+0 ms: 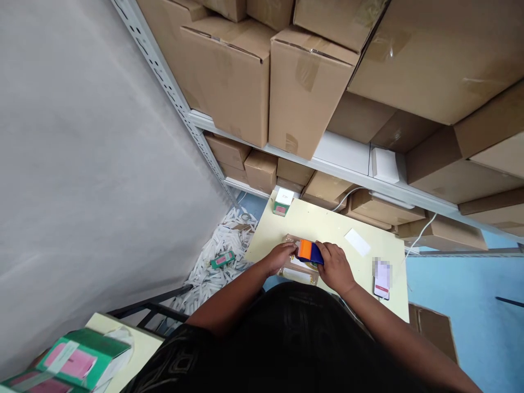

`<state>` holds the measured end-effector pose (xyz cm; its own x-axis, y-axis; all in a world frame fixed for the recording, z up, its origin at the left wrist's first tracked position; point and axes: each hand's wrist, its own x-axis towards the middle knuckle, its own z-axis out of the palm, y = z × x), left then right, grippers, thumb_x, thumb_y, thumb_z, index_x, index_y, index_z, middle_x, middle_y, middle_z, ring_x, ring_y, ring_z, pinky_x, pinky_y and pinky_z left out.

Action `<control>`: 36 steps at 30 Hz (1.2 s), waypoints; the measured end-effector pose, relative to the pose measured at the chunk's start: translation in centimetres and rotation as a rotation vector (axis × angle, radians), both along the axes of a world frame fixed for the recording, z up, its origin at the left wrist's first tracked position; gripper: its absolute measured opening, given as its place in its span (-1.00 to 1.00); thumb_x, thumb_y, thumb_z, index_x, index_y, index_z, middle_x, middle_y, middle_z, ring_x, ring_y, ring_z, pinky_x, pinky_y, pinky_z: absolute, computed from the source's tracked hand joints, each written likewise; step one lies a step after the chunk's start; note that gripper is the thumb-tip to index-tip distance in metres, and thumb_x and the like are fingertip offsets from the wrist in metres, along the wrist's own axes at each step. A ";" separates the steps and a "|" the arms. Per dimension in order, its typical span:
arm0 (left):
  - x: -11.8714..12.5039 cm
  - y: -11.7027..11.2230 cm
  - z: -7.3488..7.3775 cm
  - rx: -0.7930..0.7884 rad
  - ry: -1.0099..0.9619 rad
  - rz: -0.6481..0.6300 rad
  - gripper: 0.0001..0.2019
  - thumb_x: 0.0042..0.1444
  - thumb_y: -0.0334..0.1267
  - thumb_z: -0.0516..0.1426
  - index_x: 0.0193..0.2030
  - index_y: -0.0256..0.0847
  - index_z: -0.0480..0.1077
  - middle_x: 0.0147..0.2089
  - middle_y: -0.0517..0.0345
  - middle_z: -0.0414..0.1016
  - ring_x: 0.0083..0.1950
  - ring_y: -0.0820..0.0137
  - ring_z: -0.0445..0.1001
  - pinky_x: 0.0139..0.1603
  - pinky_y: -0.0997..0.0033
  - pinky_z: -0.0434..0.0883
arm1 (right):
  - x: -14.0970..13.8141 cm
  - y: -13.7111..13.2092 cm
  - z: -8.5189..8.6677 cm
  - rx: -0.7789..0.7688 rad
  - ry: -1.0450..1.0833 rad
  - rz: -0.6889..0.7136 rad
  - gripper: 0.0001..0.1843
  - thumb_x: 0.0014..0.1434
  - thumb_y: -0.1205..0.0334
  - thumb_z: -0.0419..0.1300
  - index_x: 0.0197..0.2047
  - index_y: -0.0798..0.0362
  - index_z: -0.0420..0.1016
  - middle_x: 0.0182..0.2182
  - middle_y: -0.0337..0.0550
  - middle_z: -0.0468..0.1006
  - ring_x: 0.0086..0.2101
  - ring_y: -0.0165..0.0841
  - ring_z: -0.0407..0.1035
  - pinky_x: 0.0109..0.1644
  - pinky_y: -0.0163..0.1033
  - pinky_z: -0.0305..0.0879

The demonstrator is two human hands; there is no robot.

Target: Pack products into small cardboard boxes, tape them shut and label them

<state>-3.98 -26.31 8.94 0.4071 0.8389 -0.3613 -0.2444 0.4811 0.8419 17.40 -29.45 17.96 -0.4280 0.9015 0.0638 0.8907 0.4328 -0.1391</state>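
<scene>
A small brown cardboard parcel (pixel 295 271) lies on the pale yellow table (pixel 327 226) near its front edge. My right hand (pixel 335 266) is closed round an orange and blue tape dispenser (pixel 310 251) that rests on top of the parcel. My left hand (pixel 279 256) presses on the parcel's left end, with its fingers curled against the top beside the dispenser.
A small green and white box (pixel 282 201) stands at the table's far left corner. A white slip (pixel 357 242) and a phone (pixel 381 279) lie to the right. Metal shelves with several cardboard boxes (pixel 305 82) rise behind. White paper strips (pixel 221 251) litter the floor. Green boxes (pixel 77 360) sit lower left.
</scene>
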 end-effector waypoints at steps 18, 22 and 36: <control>-1.3 0.0 -1.3 0.051 0.209 0.009 -0.70 0.15 0.01 0.12 -0.35 -0.21 0.43 -0.47 0.20 0.47 -0.52 0.41 0.38 -0.37 0.36 0.37 | 0.4 -0.1 1.3 -0.019 -0.206 0.139 -0.21 0.18 0.46 0.09 0.47 -0.02 0.13 0.03 0.09 0.47 -0.07 -0.04 0.31 0.00 0.01 0.25; -4.2 0.5 -1.8 0.167 0.438 0.135 -0.72 0.20 -0.07 0.05 -0.40 -0.19 0.41 -0.53 0.22 0.41 -0.48 0.41 0.39 -0.35 0.41 0.32 | 1.1 -0.1 1.5 0.018 -0.250 0.107 -0.21 0.20 0.50 0.04 0.48 -0.04 0.14 -0.03 0.11 0.49 -0.10 -0.02 0.30 -0.02 0.02 0.22; -0.4 -0.4 -5.7 0.352 0.917 -0.053 -0.67 0.38 -0.12 -0.03 -0.25 -0.22 0.47 -0.18 -0.07 0.54 -0.08 0.19 0.54 0.01 0.23 0.39 | 0.7 -1.3 0.6 0.089 -0.392 0.082 -0.32 0.28 0.41 0.07 0.45 0.06 0.19 0.01 0.11 0.46 -0.05 -0.07 0.28 0.03 -0.02 0.18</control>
<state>-4.35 -26.66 3.27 0.1340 0.9478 -0.2893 0.5899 0.1583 0.7918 18.05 -30.76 18.51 -0.5055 0.8618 -0.0421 0.8310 0.4994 0.2453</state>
